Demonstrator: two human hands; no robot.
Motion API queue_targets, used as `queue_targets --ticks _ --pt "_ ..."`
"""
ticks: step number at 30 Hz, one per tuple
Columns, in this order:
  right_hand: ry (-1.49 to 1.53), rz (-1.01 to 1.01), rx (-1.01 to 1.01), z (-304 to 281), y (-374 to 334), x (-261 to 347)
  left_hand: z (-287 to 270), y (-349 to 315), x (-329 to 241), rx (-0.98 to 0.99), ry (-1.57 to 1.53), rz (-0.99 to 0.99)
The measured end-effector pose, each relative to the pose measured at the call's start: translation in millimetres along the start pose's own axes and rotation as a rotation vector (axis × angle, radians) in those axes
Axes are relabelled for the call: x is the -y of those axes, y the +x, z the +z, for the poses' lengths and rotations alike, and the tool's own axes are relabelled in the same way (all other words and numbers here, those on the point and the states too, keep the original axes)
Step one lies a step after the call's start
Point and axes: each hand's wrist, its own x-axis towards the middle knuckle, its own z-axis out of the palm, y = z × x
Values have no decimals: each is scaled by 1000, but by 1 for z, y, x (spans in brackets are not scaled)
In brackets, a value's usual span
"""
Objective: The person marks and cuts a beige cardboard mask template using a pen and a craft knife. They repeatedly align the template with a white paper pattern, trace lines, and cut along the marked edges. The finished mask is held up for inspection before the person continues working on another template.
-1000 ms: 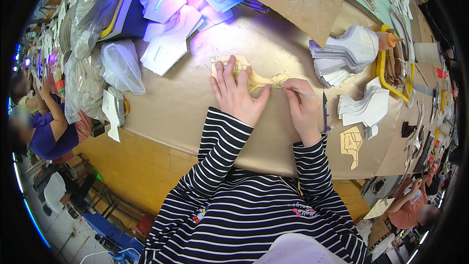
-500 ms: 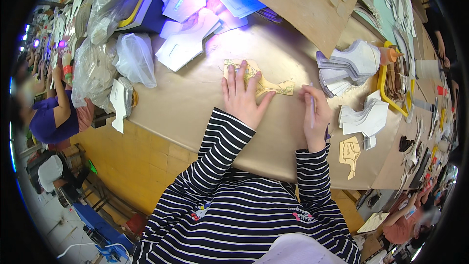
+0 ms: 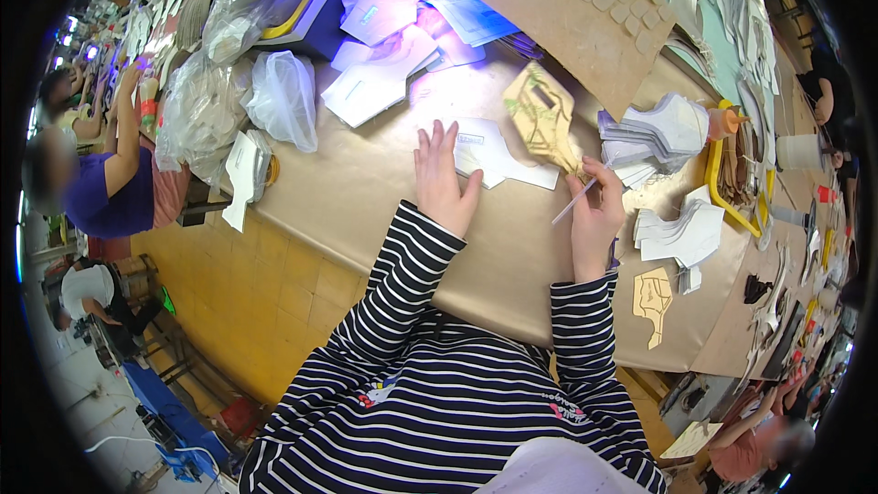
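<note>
A white cut shoe-upper-like piece (image 3: pixel 494 154) with a small marked rectangle lies flat on the table. My left hand (image 3: pixel 444 187) rests at its left end, fingers stretched and apart, holding nothing. Pinched by its narrow end, a yellow template (image 3: pixel 541 114) with cut-out slots tilts up off the table in my right hand (image 3: pixel 599 215). A slim pale pen (image 3: pixel 574 203) also sits between those fingers, pointing down to the left. Near my right forearm lies a second yellow template (image 3: pixel 652 304), flat on the table.
Stacks of white pieces stand at the right (image 3: pixel 681 230) and far left (image 3: pixel 370 91). A brown board (image 3: pixel 549 14) juts over the table's back. Plastic bags (image 3: pixel 282 101), a yellow-framed rack (image 3: pixel 716 187) and an orange-capped bottle (image 3: pixel 722 122) stand around. Another person in purple (image 3: pixel 114 187) sits at left.
My right hand has taken hold of the yellow template and lifted it off, uncovering the white piece. My left hand has come off the template to the piece's left end.
</note>
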Motion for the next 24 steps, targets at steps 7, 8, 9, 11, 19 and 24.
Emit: queue_targets --ticks 7,8,9,11,19,24 --pt "-108 55 45 2 2 -4 -25 18 4 24 -667 -294" --pt "-108 53 51 2 1 -5 -37 23 7 106 -758 -432" --pt "-108 50 57 3 1 -6 -50 27 11 175 -850 -558" --pt "-135 18 80 3 0 -6 -67 40 16 54 -925 -383" --pt "-144 -25 157 4 4 -2 -123 138 61 -323 -1062 -316" --pt "-106 -1 165 4 5 -1 -124 184 83 -448 -1162 -344"
